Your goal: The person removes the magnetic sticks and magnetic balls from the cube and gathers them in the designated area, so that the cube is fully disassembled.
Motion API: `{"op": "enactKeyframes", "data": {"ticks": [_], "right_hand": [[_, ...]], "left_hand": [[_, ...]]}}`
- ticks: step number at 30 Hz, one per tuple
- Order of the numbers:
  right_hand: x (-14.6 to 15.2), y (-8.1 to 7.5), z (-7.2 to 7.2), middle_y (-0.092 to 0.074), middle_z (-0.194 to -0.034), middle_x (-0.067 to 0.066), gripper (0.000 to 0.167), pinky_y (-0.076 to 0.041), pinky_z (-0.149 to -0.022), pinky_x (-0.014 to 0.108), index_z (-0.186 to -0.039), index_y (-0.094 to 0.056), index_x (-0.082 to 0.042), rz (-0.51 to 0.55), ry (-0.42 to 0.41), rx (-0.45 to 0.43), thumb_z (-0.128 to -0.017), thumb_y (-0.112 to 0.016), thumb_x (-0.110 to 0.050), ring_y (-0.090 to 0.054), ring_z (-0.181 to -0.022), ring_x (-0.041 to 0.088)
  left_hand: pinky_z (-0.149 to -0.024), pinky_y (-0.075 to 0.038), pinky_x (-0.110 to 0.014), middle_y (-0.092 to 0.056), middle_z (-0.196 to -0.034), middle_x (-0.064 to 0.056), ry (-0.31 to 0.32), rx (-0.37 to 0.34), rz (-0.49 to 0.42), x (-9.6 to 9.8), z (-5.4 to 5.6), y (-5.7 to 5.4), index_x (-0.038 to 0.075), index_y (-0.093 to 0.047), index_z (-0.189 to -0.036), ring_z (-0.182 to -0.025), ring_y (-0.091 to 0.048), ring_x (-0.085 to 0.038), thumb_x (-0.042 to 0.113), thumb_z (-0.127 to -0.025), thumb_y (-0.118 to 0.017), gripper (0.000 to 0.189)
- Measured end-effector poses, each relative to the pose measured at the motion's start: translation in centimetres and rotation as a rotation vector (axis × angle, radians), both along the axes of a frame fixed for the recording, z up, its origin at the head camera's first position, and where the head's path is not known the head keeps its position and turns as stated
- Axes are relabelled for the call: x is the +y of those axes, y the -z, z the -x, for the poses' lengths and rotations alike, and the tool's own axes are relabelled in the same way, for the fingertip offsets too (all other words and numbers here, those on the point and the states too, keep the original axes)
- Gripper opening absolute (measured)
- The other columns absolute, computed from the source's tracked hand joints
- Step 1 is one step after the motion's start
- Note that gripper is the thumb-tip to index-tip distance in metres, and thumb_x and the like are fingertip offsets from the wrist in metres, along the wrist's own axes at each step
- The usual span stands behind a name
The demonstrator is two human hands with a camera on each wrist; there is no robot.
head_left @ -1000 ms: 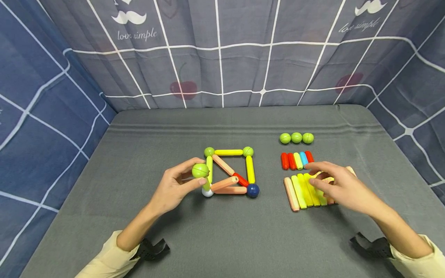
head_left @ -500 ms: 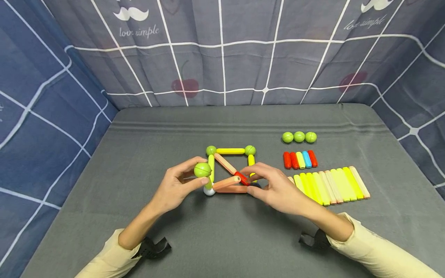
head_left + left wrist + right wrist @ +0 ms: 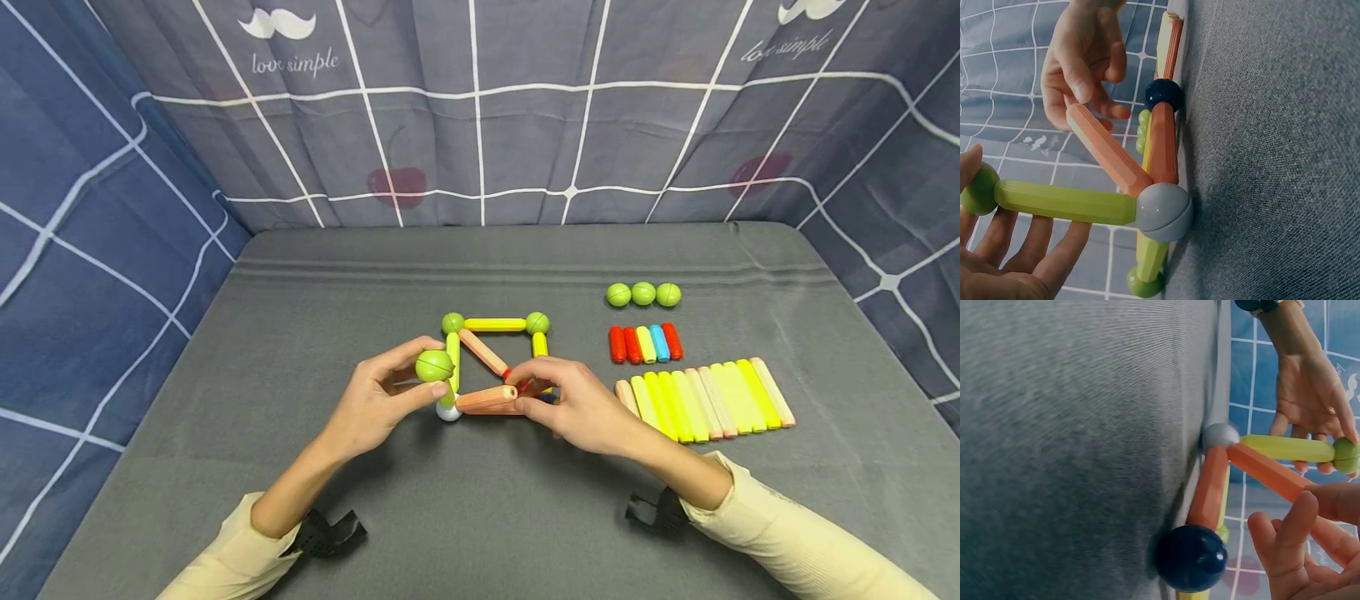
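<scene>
My left hand pinches a green ball on top of an upright green rod, which rises from a white ball. From that same white ball an orange rod slants upward, and my right hand pinches its free end between thumb and finger. Below it, another orange rod runs along the table to a dark blue ball. Yellow and green rods with green corner balls complete a flat square. Its diagonal has a pale orange rod and a red piece, mostly hidden by my right hand.
At the right lie a row of long yellow and wood-coloured rods, several short coloured rods and three green balls. A checked curtain hangs behind the grey table.
My right hand has moved left from above the row of long rods to the slanted orange rod and now grips its end. My left hand has stayed on the green ball.
</scene>
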State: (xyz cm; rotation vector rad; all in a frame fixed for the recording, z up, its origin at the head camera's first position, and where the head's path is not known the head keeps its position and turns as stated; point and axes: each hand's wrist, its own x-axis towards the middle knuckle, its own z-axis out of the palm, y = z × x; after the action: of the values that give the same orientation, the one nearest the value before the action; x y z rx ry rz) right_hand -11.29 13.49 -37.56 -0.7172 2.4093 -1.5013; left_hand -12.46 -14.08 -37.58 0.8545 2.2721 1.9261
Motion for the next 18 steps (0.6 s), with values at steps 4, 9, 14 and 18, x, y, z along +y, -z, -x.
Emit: {"op": "enactKeyframes", "data": {"ticks": [4,9,14,18], "right_hand": [[-0.3,0.3,-0.1,-0.064,-0.108,-0.002,0.036,-0.054,-0.050,0.034,-0.123,-0.063,-0.017,0.020,-0.043,0.011,-0.090,-0.072,-0.008,-0.066,-0.086,0.013],[-1.2,0.7,0.0,-0.066,-0.098,-0.003,0.025,-0.054,-0.049,0.032,-0.117,-0.067,-0.017,0.031,-0.065,0.056,-0.093,-0.072,-0.015,-0.062,-0.067,0.015],[-1.2,1.1,0.1,-0.065,-0.095,-0.002,0.012,-0.054,-0.049,0.031,-0.107,-0.071,-0.016,0.020,-0.019,0.050,-0.095,-0.068,-0.013,-0.060,-0.059,0.018],[-0.4,1.4,0.0,-0.065,-0.093,0.002,0.015,-0.055,-0.052,0.032,-0.105,-0.071,-0.015,0.002,0.036,0.019,-0.095,-0.066,-0.005,-0.060,-0.054,0.018]], "left_hand": [[-0.078,-0.056,-0.033,-0.066,-0.102,-0.007,-0.012,-0.006,0.013,-0.1,-0.1,-0.1,0.007,-0.063,-0.124,-0.092,-0.066,-0.026,-0.002,-0.088,-0.071,0.038],[-0.077,-0.056,-0.033,-0.065,-0.102,-0.008,-0.009,-0.006,0.012,-0.2,-0.1,-0.1,0.007,-0.063,-0.124,-0.092,-0.066,-0.026,-0.002,-0.089,-0.070,0.038],[-0.077,-0.056,-0.033,-0.065,-0.101,-0.008,-0.006,-0.008,0.007,-0.2,-0.1,-0.1,0.006,-0.063,-0.123,-0.091,-0.066,-0.026,-0.002,-0.088,-0.071,0.037],[-0.076,-0.057,-0.032,-0.065,-0.102,-0.008,-0.009,-0.010,0.003,-0.2,-0.1,-0.1,0.006,-0.063,-0.123,-0.091,-0.066,-0.027,-0.003,-0.088,-0.071,0.037]]}}
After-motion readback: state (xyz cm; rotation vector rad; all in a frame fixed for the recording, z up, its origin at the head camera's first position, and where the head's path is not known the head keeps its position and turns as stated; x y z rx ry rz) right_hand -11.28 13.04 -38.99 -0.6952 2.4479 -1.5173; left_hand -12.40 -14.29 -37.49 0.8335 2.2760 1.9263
